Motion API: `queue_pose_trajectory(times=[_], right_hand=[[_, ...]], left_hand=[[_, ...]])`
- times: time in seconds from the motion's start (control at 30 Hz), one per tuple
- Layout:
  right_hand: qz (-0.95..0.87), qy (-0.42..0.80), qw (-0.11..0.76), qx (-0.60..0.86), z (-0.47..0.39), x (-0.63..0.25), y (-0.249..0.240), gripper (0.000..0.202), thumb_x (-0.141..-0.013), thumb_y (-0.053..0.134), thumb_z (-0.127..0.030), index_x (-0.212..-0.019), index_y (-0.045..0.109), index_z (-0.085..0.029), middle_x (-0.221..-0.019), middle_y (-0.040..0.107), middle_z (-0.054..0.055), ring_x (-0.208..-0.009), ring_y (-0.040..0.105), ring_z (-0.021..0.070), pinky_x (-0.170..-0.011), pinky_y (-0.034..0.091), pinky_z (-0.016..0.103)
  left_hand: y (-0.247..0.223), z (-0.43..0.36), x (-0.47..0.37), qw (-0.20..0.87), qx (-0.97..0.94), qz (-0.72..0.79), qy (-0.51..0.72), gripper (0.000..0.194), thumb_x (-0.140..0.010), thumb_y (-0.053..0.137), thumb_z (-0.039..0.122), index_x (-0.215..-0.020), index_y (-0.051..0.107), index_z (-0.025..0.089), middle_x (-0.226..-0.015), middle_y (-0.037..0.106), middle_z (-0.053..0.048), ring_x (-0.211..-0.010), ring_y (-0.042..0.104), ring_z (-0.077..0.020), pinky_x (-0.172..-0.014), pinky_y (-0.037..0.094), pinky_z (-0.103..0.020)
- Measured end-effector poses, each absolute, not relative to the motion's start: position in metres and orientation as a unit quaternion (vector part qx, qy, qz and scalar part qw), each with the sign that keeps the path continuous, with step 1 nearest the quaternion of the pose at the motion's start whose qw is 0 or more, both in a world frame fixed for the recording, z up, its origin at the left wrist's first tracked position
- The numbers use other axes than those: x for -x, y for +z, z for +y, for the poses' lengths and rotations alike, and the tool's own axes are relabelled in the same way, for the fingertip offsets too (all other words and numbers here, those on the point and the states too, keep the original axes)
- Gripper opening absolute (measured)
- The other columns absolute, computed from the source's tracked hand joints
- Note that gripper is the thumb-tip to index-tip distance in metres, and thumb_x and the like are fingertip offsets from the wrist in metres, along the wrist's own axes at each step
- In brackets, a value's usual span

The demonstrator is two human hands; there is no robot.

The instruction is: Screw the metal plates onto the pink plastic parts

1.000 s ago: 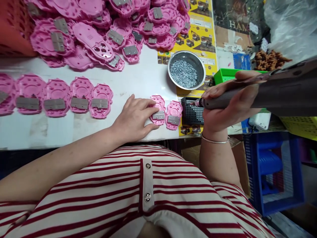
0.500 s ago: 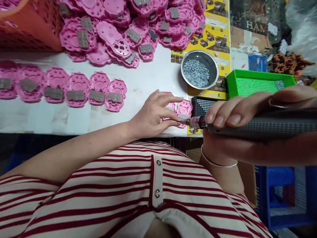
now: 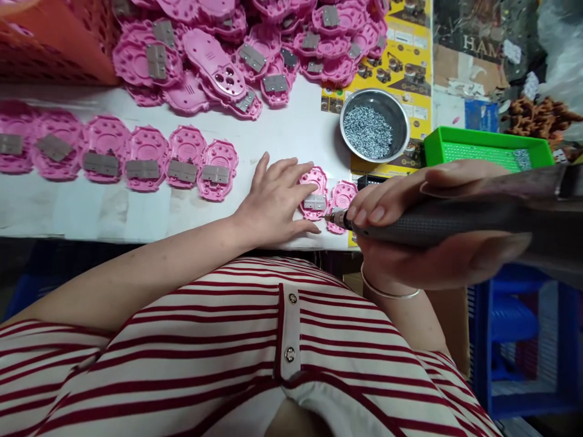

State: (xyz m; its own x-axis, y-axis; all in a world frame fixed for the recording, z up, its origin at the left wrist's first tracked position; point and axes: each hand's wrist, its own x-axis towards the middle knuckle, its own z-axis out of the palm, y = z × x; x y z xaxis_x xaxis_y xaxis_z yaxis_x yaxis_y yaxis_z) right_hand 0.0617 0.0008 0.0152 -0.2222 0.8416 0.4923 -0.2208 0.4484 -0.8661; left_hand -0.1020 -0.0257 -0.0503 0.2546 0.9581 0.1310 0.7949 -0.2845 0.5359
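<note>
My right hand (image 3: 410, 224) is wrapped round a dark electric screwdriver (image 3: 437, 218), its bit pointing left. The tip is at the lower right edge of a pink plastic shell (image 3: 313, 193) with a grey metal plate on it; whether it touches is unclear. My left hand (image 3: 276, 203) lies with fingers spread beside that shell, fingertips at its left side. A second pink shell (image 3: 342, 195) sits just right of the first, partly behind the screwdriver.
Several pink shells (image 3: 146, 149) form a row at left, below a heaped pile of shells (image 3: 209, 54) and an orange basket (image 3: 59, 42). A metal bowl (image 3: 403, 130) of screws, a green tray (image 3: 437, 149) and a partly hidden black tray (image 3: 367, 181) are at right.
The screwdriver has moved left, from the right-hand shell to the left one. My left hand has drawn back left, its fingers spreading from near the bit and uncovering the left shell.
</note>
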Motion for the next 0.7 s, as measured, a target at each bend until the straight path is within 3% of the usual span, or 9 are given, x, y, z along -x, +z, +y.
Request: queue_pose_trajectory(times=[0.1,0.37,0.57,0.7], right_hand=[[-0.577,0.423,0.673,0.190,0.003,-0.045,-0.003,0.034,-0.086,0.060,-0.061,-0.103,0.066,-0.032,-0.066,0.042,-0.003,-0.050,0.046,0.0095,-0.044,0.040,0.026],[-0.610,0.451,0.616,0.210,0.007,-0.045,-0.014,0.029,-0.091,0.054,-0.057,-0.109,0.061,-0.036,-0.068,0.043,-0.002,-0.055,0.047,0.0112,-0.051,0.042,0.027],[-0.615,0.414,0.653,0.153,0.022,-0.037,-0.026,0.029,-0.091,0.055,-0.057,-0.109,0.063,-0.036,-0.059,0.048,-0.006,-0.042,0.040,0.0086,-0.040,0.033,0.024],[-0.617,0.433,0.638,0.159,0.024,-0.039,-0.027,0.026,-0.091,0.055,-0.050,-0.109,0.066,-0.034,-0.059,0.052,-0.005,-0.043,0.045,0.0105,-0.041,0.038,0.026]], left_hand=[[-0.054,-0.026,0.102,0.178,-0.764,0.584,0.209,0.045,-0.078,0.081,0.051,-0.117,0.074,0.028,-0.151,0.054,-0.006,-0.142,0.039,-0.0389,-0.122,0.010,-0.072],[-0.054,-0.026,0.102,0.195,-0.758,0.583,0.216,0.036,-0.083,0.078,0.048,-0.114,0.075,0.030,-0.149,0.056,-0.004,-0.140,0.041,-0.0384,-0.121,0.011,-0.073],[-0.054,-0.026,0.102,0.204,-0.756,0.576,0.235,0.034,-0.082,0.079,0.046,-0.112,0.076,0.029,-0.147,0.058,-0.005,-0.138,0.043,-0.0396,-0.120,0.010,-0.076],[-0.053,-0.026,0.101,0.210,-0.754,0.575,0.237,0.034,-0.082,0.078,0.045,-0.112,0.076,0.029,-0.147,0.058,-0.006,-0.138,0.042,-0.0396,-0.119,0.010,-0.076]])
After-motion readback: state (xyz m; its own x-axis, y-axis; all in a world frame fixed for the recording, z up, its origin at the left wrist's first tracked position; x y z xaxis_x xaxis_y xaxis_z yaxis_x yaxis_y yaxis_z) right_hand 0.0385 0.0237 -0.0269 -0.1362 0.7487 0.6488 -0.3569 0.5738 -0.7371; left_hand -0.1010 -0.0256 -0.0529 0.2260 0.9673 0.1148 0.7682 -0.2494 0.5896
